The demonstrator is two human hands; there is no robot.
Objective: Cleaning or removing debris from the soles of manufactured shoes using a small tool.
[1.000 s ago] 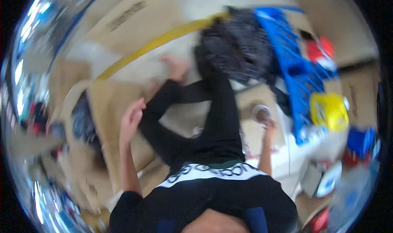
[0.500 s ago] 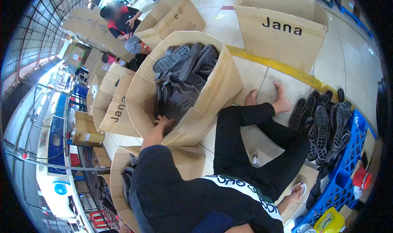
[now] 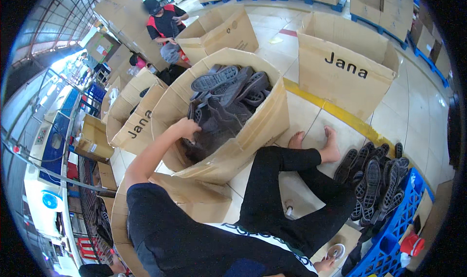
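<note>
A large cardboard box (image 3: 265,116) in front of me holds a heap of dark rubber shoe soles (image 3: 228,94). My left hand (image 3: 187,129) reaches in over its near left side. Its fingers are curled at the edge of a dark shoe sole (image 3: 198,115), partly hidden among the others. Low on the right, my right hand (image 3: 325,265) is closed on a small round thing with a pale rim (image 3: 336,251); its kind is not clear. More dark soles (image 3: 372,179) lie in a pile on the floor to the right of my legs.
A blue plastic crate (image 3: 389,245) stands at the right, with a red-capped container (image 3: 412,244) beside it. Other open cardboard boxes (image 3: 340,85) stand ahead, left and close by my left side. A person (image 3: 165,29) in black and red is at the far left, near stacked cartons.
My left hand has lifted from deep in the box's near corner to higher beside the soles, its fingers now curled. The view has shifted, showing more of the far side.
</note>
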